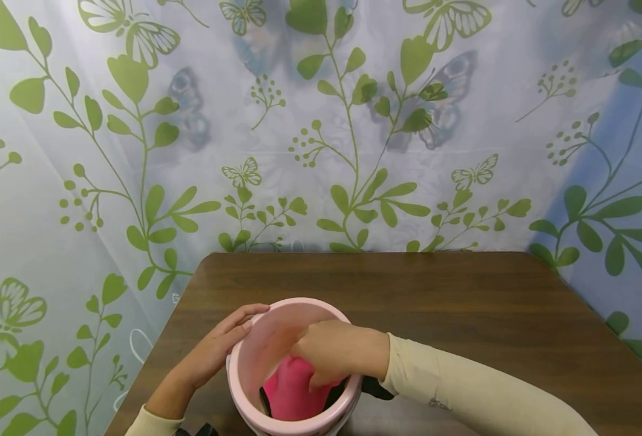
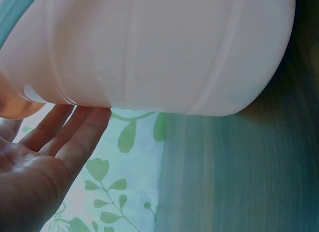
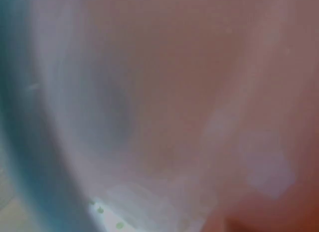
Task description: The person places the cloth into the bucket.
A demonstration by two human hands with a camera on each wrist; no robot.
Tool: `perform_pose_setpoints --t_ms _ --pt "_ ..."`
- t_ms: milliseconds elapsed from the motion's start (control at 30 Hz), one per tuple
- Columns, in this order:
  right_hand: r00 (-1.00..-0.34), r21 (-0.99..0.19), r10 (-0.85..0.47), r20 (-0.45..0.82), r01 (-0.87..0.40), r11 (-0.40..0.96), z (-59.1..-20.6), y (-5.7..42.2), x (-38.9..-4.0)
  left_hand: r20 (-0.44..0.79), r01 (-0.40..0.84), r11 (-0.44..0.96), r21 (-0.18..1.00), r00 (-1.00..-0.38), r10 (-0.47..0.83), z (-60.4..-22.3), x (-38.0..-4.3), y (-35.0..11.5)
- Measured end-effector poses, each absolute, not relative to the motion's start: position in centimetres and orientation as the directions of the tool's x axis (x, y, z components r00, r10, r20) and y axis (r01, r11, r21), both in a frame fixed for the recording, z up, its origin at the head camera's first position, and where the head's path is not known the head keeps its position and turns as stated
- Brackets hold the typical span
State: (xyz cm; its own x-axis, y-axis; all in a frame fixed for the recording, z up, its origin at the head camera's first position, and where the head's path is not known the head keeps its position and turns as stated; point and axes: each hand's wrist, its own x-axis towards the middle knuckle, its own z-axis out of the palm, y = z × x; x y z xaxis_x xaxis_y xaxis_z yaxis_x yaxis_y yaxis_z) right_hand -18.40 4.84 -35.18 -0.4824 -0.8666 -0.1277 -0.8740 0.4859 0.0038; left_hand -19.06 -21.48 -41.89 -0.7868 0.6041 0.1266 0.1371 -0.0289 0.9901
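A pale pink bucket (image 1: 235, 387) stands on the table near its front edge, and its rounded side (image 2: 164, 53) fills much of the left wrist view. My left hand (image 1: 214, 345) rests at the bucket's left rim, its fingers (image 2: 82, 135) nearly straight against the outer wall. Reaching in over the right side of the rim, my right hand (image 1: 334, 351) grips the top of a bright pink cloth (image 1: 294, 390) inside. Dark patches show beside the cloth, low in the bucket. The right wrist view is blurred, showing mostly pinkish surface close up.
The brown wooden table (image 1: 462, 303) extends behind the bucket and to its right. A pale curtain (image 1: 277, 133) with green leaves and butterflies hangs behind the table and along its sides. Black wrist gear (image 1: 376, 389) shows under the right wrist.
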Motion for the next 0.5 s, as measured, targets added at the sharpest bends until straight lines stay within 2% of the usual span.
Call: perform_pose_setpoints --t_ms 100,333,500 --pt "-0.458 0.002 -0.884 -0.090 -0.888 0.460 -35.0 5.3 -18.5 0.132 0.141 -0.032 0.989 -0.788 0.602 -41.8 -19.0 -21.5" --pt "-0.458 -0.076 -0.888 -0.041 -0.885 0.460 -34.2 6.5 -18.6 0.145 0.170 -0.011 0.985 -0.798 0.585 -41.5 -19.1 -21.5" --pt "-0.505 -0.130 -0.863 -0.015 -0.855 0.502 -33.5 7.8 -18.7 0.133 0.188 0.038 0.981 -0.812 0.569 -41.6 -19.2 -21.4"
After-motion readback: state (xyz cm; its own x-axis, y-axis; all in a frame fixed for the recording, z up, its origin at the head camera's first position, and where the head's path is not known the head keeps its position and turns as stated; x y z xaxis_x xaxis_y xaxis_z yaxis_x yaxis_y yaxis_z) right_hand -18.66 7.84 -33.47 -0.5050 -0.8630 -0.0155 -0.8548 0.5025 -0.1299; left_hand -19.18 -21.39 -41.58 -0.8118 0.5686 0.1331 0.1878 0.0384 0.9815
